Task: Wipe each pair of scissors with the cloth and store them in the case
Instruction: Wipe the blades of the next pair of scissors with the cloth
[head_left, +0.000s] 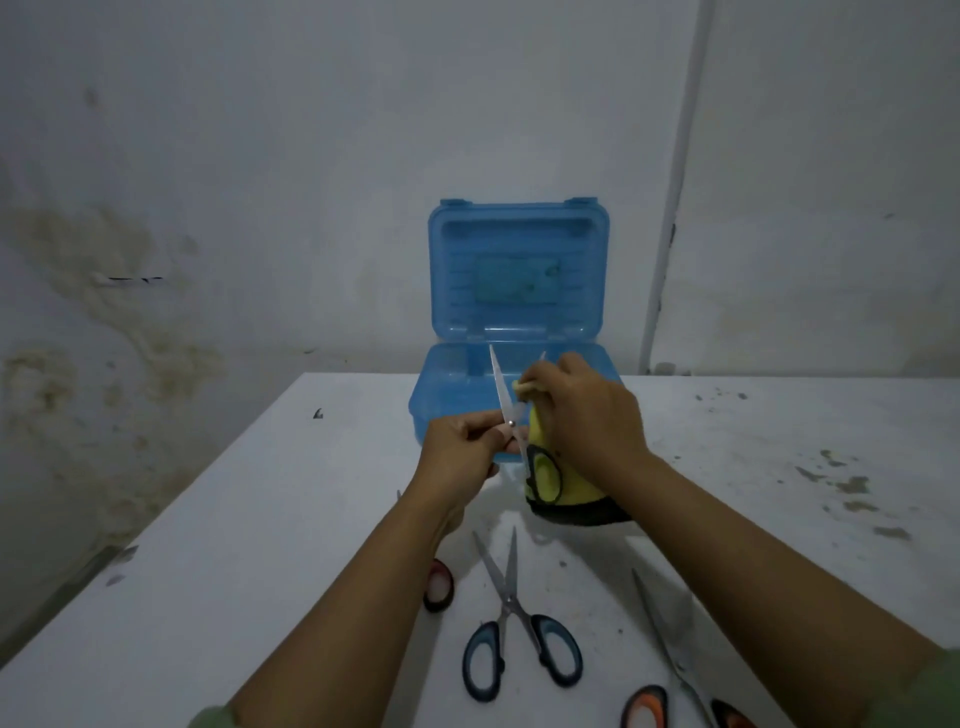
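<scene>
My left hand (462, 449) pinches an opened pair of scissors (500, 389) near its pivot, blades pointing up in front of the case. My right hand (587, 410) grips a yellow cloth (571, 488) with a dark edge, pressed around the other blade; the cloth hangs down to the table. A black handle loop (545, 475) of the held scissors shows against the cloth. The blue plastic case (441, 410) stands open behind, lid upright. On the table lie blue-handled scissors (511, 613), orange-handled scissors (670, 654) and a red handle (439, 584) partly hidden by my left arm.
The white table (260, 519) is stained at the right. A stained wall (208, 208) rises behind it, with a white pipe (675, 208) running down at the right. The table's left edge drops off near my left arm.
</scene>
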